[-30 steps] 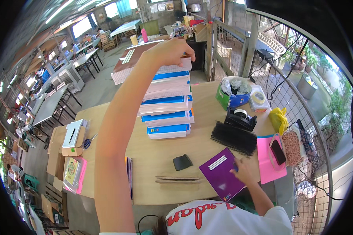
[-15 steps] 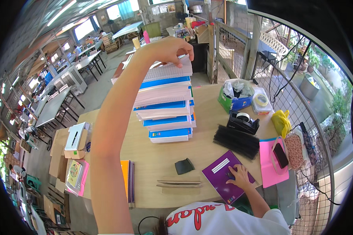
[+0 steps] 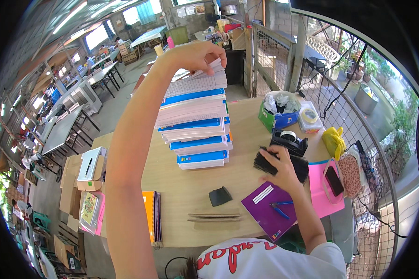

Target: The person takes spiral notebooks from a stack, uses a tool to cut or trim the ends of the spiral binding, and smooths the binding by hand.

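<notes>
My left hand (image 3: 205,56) reaches to the top of a tall stack of blue-and-white paper blocks (image 3: 193,109). Its fingers pinch the lifted edge of the white sheets (image 3: 215,69) on top. My right hand (image 3: 280,168) lies over a bundle of black spiral binding coils (image 3: 295,166), thumb and fingers apart; whether it grips a coil I cannot tell. Just below it, blue-handled pliers (image 3: 279,210) rest on a purple notebook cover (image 3: 263,218) with a white label.
A black tape dispenser (image 3: 288,142), a green-and-blue box (image 3: 279,116) and a yellow bag (image 3: 333,143) stand at the right. A phone (image 3: 333,180) lies on a pink folder (image 3: 319,204). Spiral notebooks (image 3: 152,216), a dark scrap (image 3: 219,196) and thin strips (image 3: 214,217) lie nearer me.
My right hand has left the pliers on the purple cover and moved up to the black coils. My left hand stays at the top of the stack, the sheet edge slightly more raised.
</notes>
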A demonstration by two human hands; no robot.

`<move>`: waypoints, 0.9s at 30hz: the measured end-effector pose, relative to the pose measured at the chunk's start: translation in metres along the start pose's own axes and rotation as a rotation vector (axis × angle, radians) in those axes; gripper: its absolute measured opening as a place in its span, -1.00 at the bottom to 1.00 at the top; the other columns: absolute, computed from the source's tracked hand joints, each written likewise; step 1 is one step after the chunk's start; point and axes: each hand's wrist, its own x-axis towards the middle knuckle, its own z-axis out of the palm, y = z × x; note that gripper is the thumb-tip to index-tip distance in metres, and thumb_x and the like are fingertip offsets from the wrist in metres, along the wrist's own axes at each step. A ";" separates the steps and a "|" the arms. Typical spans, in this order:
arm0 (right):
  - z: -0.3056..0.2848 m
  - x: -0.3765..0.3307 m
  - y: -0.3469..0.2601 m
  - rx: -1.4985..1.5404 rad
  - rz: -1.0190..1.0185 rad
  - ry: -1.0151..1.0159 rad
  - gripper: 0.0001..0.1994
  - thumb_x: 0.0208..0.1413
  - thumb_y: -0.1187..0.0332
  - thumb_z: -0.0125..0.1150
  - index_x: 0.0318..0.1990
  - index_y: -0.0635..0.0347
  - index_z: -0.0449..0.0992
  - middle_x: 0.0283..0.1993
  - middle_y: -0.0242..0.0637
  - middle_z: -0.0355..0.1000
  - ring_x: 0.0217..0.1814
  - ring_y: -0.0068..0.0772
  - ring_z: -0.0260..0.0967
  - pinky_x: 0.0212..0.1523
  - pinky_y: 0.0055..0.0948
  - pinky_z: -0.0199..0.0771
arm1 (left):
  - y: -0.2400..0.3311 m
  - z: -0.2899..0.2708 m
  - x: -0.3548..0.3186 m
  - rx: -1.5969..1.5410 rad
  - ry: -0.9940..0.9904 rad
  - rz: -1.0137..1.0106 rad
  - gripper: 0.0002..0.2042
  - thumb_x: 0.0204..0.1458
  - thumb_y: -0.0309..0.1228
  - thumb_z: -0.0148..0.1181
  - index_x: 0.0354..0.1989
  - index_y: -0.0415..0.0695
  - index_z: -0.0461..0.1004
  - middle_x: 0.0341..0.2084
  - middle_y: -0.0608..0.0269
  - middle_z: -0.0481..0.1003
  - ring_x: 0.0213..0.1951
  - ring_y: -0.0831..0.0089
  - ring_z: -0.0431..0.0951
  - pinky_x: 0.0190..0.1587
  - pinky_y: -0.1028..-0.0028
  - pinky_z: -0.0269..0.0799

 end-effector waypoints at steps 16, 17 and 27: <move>0.004 0.226 -0.029 0.528 0.050 0.387 -0.51 -0.17 0.35 0.55 0.01 0.14 0.59 -0.17 -0.25 0.40 -0.40 -0.54 0.39 -0.28 -0.48 0.46 | -0.005 -0.003 0.003 0.062 0.003 0.003 -0.64 -0.13 -0.61 0.34 -0.11 -0.04 0.50 -0.55 0.41 0.34 -0.49 0.54 0.41 -0.53 0.42 0.35; 0.008 0.233 -0.031 0.533 0.045 0.389 -0.51 -0.17 0.35 0.55 0.01 0.14 0.59 -0.17 -0.25 0.40 -0.40 -0.54 0.39 -0.28 -0.48 0.46 | -0.007 -0.004 0.001 0.068 0.004 -0.001 -0.64 -0.13 -0.61 0.34 -0.11 -0.04 0.50 -0.55 0.41 0.34 -0.49 0.54 0.41 -0.53 0.42 0.35; 0.023 0.270 -0.022 0.717 0.119 0.364 -0.50 -0.24 0.28 0.57 -0.08 0.28 0.59 -0.16 -0.19 0.54 -0.31 -0.57 0.44 -0.25 -0.51 0.46 | -0.006 -0.006 -0.003 -0.002 -0.025 -0.001 -0.61 -0.07 -0.68 0.14 -0.04 -0.04 0.43 -0.21 0.27 0.56 -0.24 0.57 0.46 -0.32 0.52 0.35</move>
